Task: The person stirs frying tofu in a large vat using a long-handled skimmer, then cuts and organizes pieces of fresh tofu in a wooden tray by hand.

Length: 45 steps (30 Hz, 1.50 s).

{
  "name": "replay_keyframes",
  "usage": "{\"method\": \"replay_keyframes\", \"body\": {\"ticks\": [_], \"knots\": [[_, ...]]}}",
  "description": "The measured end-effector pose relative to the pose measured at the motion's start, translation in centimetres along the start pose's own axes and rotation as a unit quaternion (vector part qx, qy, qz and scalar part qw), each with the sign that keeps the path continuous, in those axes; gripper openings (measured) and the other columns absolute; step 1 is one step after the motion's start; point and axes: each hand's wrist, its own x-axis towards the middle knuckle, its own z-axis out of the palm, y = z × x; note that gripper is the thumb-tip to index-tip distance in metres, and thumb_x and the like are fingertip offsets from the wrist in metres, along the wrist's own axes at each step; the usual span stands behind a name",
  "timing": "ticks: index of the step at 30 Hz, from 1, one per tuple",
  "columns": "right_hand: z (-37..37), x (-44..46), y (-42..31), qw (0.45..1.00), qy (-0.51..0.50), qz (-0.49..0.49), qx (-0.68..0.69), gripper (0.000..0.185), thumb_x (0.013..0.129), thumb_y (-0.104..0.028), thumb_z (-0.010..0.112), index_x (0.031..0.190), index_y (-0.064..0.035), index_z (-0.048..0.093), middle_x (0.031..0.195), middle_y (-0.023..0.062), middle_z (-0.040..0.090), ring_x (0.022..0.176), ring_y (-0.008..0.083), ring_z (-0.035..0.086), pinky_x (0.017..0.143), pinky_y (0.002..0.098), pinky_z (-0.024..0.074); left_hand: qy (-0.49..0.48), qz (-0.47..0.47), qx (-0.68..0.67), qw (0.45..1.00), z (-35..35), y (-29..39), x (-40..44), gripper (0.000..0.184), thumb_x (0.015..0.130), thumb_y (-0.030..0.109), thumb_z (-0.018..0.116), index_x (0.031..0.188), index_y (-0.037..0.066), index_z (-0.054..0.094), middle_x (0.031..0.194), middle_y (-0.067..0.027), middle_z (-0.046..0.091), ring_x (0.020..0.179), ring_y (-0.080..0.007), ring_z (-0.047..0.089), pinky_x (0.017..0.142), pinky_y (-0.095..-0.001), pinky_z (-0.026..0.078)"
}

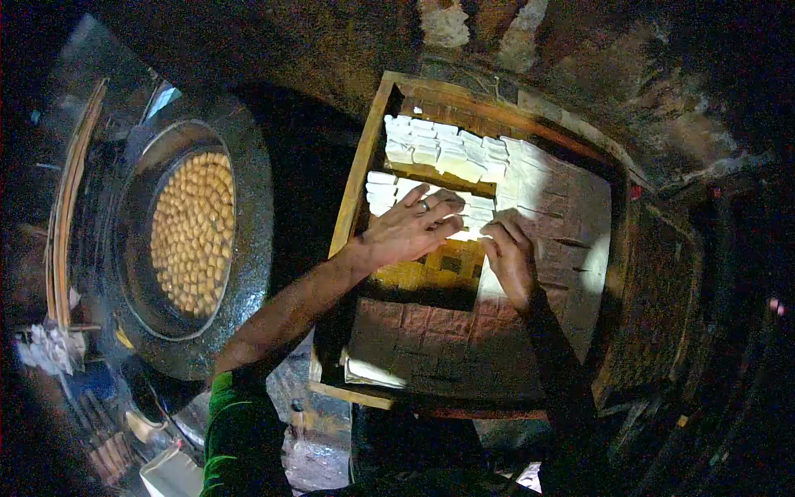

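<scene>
A wooden-framed tray (pixel 354 192) holds rows of small white blocks (pixel 443 149) on a woven base. My left hand (pixel 416 224), with a ring on one finger, lies over the second row of white blocks, its fingers bent and a little apart. Close to its right, my right hand (pixel 511 257) has its fingers curled at the right end of that row; what lies under its fingertips is hidden. Bare woven base (pixel 418 277) shows below my left hand. Flat pale pieces (pixel 555 224) cover the tray's right side and lower part.
At the left stands a large round pan (pixel 124 248) full of small tan pieces (pixel 195 236). Long thin sticks (pixel 70 207) stand beyond it. A whitish container (pixel 172 474) is at the lower left. A rough wall (pixel 580 58) rises behind the tray.
</scene>
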Motion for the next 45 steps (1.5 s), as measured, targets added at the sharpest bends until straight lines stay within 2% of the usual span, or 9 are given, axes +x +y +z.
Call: {"method": "replay_keyframes", "body": {"ticks": [4,6,13,26,29,34,37,42,45], "knots": [[-1.1,0.5,-1.0,0.995,0.023,-0.083,-0.049,0.02,0.074,-0.002,0.072,0.091,-0.0042,0.062,0.093,0.0106,0.06,0.088,0.0303,0.058,0.073,0.0369,0.0483,0.026,-0.013,0.002,1.0,-0.1,0.3,-0.3,0.041,0.081,0.025,0.069,0.118,0.013,0.058,0.13,-0.0068,0.05,0.127,-0.0251,0.044,0.106,-0.0485,0.033],[-0.7,-0.2,-1.3,0.999,0.031,-0.032,-0.023,0.025,0.074,-0.016,0.074,0.097,-0.0108,0.065,0.103,0.0065,0.061,0.103,0.0302,0.055,0.09,0.0441,0.0421,0.038,-0.022,0.004,0.999,-0.8,0.2,-0.6,0.04,0.078,0.023,0.07,0.116,0.012,0.058,0.126,-0.0057,0.05,0.123,-0.0242,0.046,0.105,-0.0475,0.034],[0.2,0.6,-3.4,0.982,0.0,-0.102,-0.16,0.032,0.073,-0.025,0.076,0.1,-0.0119,0.064,0.125,0.0048,0.054,0.121,0.0281,0.045,0.096,0.0486,0.038,0.0,-0.036,0.111,0.993,-1.9,0.2,-1.3,0.055,0.074,0.032,0.073,0.125,0.017,0.057,0.123,-0.0071,0.053,0.117,-0.0301,0.048,0.102,-0.0539,0.034],[-0.8,0.7,-5.3,0.988,-0.036,-0.101,-0.11,0.032,0.071,-0.016,0.074,0.102,-0.0115,0.065,0.115,0.007,0.059,0.11,0.0286,0.053,0.09,0.0421,0.0445,-0.021,-0.122,0.096,0.988,-3.5,4.0,-2.4,0.031,0.081,0.027,0.062,0.109,0.013,0.064,0.118,-0.0087,0.059,0.11,-0.0278,0.053,0.091,-0.0459,0.042],[-0.4,0.3,-5.9,0.988,-0.14,-0.046,-0.039,0.028,0.076,-0.011,0.072,0.102,-0.0087,0.062,0.097,0.0111,0.061,0.095,0.0326,0.058,0.09,0.0482,0.0385,-0.018,-0.153,0.092,0.984,-2.2,5.5,-3.9,0.028,0.083,0.027,0.062,0.107,0.012,0.064,0.109,-0.0114,0.063,0.099,-0.0274,0.06,0.086,-0.0451,0.045],[1.2,-0.3,-5.1,0.979,-0.196,-0.03,-0.052,0.034,0.077,-0.011,0.072,0.108,-0.0073,0.058,0.1,0.0129,0.062,0.105,0.0343,0.057,0.095,0.045,0.0396,-0.105,-0.2,-0.002,0.974,-1.9,5.4,-3.4,0.026,0.087,0.024,0.059,0.106,0.006,0.058,0.105,-0.0146,0.063,0.09,-0.0285,0.065,0.066,-0.0419,0.052],[2.7,-0.7,-5.2,0.998,-0.049,0.034,0.025,0.035,0.075,-0.008,0.074,0.104,-0.004,0.055,0.096,0.0156,0.062,0.099,0.0374,0.058,0.089,0.0408,0.0452,-0.143,-0.259,-0.057,0.953,-1.8,5.8,-3.3,0.033,0.087,0.025,0.06,0.112,0.006,0.053,0.105,-0.0158,0.062,0.089,-0.0314,0.065,0.065,-0.046,0.053],[2.3,-0.6,-6.8,0.974,-0.086,0.206,0.04,0.032,0.076,-0.01,0.076,0.097,-0.0031,0.052,0.091,0.0153,0.061,0.093,0.0302,0.061,0.078,0.0392,0.0488,-0.014,-0.321,-0.187,0.928,0.1,6.1,-3.7,0.034,0.085,0.024,0.066,0.106,0.001,0.055,0.097,-0.024,0.06,0.086,-0.0418,0.062,0.074,-0.0486,0.053],[4.2,-1.7,-6.6,0.945,-0.001,0.238,0.227,0.029,0.084,-0.009,0.07,0.106,-0.0027,0.052,0.092,0.0122,0.062,0.09,0.0247,0.062,0.078,0.0377,0.0482,0.018,-0.328,-0.205,0.922,0.1,6.1,-3.7,0.038,0.084,0.024,0.065,0.113,0.0,0.055,0.103,-0.0246,0.06,0.089,-0.0428,0.062,0.076,-0.0474,0.053]]}}
